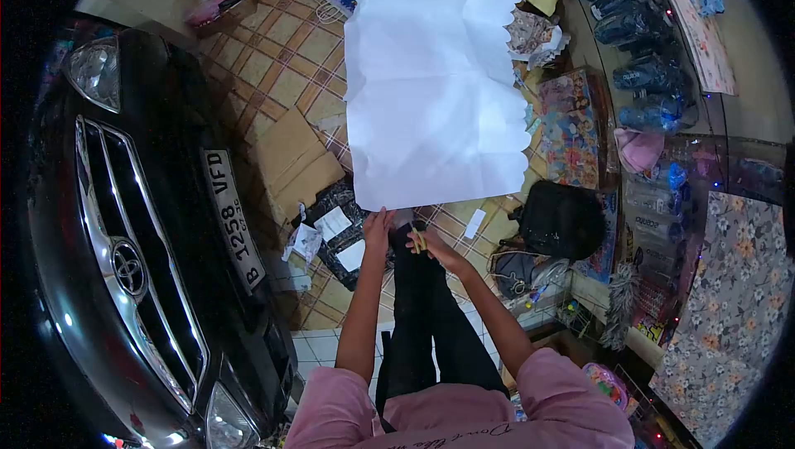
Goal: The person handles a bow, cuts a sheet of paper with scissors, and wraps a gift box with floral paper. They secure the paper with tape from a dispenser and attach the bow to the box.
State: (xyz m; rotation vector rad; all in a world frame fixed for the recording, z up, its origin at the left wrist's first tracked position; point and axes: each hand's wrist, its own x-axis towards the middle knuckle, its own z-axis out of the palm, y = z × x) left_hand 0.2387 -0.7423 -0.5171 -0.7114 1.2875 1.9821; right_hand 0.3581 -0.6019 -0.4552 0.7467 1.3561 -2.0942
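Observation:
A large white sheet with scalloped side edges (439, 89) lies spread out in front of me, with faint creases across it. At its near left corner, my left hand (379, 224) has its fingers on the bottom edge. My right hand (431, 249) is just below the sheet's near edge, closed around scissors with yellowish handles (419, 241). The scissors' blades are hard to make out against my dark trousers.
A black car (149, 242) stands at the left. Cardboard (294, 159) and black plastic packaging (338, 201) lie left of the sheet. To the right are a black bag (561, 219), a patterned box (570, 128) and wrapped bottles (650, 76). A small white card (474, 224) is on the tiles.

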